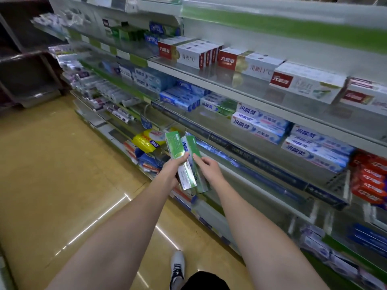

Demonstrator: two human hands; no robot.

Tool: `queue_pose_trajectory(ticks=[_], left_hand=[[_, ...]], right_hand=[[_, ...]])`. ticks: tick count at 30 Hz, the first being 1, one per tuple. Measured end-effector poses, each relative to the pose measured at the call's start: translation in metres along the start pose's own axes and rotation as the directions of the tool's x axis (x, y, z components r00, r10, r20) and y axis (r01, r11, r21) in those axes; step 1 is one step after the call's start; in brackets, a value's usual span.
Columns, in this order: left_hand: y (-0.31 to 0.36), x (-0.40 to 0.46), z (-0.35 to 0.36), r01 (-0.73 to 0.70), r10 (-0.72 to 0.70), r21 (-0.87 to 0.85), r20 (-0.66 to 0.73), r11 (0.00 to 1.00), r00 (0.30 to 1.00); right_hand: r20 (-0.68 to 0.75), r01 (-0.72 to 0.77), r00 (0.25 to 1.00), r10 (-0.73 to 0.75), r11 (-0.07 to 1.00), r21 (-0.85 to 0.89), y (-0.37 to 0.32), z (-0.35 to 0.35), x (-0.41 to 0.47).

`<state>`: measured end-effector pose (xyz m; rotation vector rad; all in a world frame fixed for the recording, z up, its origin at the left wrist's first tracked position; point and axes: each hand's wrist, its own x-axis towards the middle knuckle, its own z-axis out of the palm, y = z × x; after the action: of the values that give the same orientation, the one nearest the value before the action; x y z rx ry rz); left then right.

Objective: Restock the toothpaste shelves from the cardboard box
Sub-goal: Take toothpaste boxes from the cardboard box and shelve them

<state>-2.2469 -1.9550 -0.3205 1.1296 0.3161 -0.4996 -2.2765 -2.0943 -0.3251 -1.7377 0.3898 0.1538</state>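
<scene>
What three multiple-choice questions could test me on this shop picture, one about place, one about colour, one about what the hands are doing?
1. Where are the red-and-white toothpaste boxes?
A. On the floor
B. On a shelf above the blue-and-white boxes
C. In the person's hands

2. What colour mostly marks the boxes being held?
A. Green
B. Red
C. Black

3. What are the hands doing?
A. Both hang idle
B. Only one holds a box
C. Both grip boxes

Answers: 1 B, they sit one shelf higher. 2 A, the held boxes are green and white. 3 C, the left hand and the right hand each curl fingers round the boxes.
</scene>
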Motion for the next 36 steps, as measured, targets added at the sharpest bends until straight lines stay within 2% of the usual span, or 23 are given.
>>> queue_pose_trajectory(ticks=[5,10,14,19,23,27,29,33,36], left_hand=[[0.050,0.052,-0.009,0.063,-0.063,-0.007,0.033,0.998,0.997],[0.097,0.094,-0.033,0.063,-0.064,0.013,0.035,0.998,0.997],[0.124,0.121,-0.040,0.083,-0.079,0.044,-0.074,0.996,0.994],[0.148,0.161,-0.041,0.090,-0.091,-0.020,-0.071,0.996,0.993],[0.164,0.190,-0.037,0.088,-0.089,-0.050,0.000,0.995,0.996],[0.177,0.219,-0.033,0.111,-0.105,-0.062,0.088,0.992,0.991],[0.185,0.230,-0.031,0.157,-0.153,-0.022,0.135,0.987,0.979],[0.201,0.249,-0.025,0.203,-0.198,0.002,0.237,0.979,0.951],[0.208,0.259,-0.024,0.247,-0.241,0.013,0.261,0.969,0.935]], right_hand=[[-0.072,-0.058,0.995,0.071,0.986,0.158,-0.029,0.039,0.066],[-0.172,0.010,0.985,0.031,0.973,0.231,-0.062,0.060,0.116],[-0.272,0.016,0.959,0.079,0.944,0.331,-0.093,0.064,0.151],[-0.354,0.018,0.900,0.253,0.791,0.612,-0.112,0.063,0.192],[-0.360,0.120,0.862,0.358,0.545,0.830,-0.112,0.058,0.209],[-0.317,0.177,0.863,0.393,0.352,0.919,-0.110,0.052,0.212],[-0.314,0.194,0.865,0.392,0.316,0.929,-0.110,0.052,0.213],[-0.380,0.271,0.840,0.388,0.306,0.913,-0.118,0.055,0.220],[-0.419,0.307,0.810,0.410,0.312,0.899,-0.122,0.060,0.221]])
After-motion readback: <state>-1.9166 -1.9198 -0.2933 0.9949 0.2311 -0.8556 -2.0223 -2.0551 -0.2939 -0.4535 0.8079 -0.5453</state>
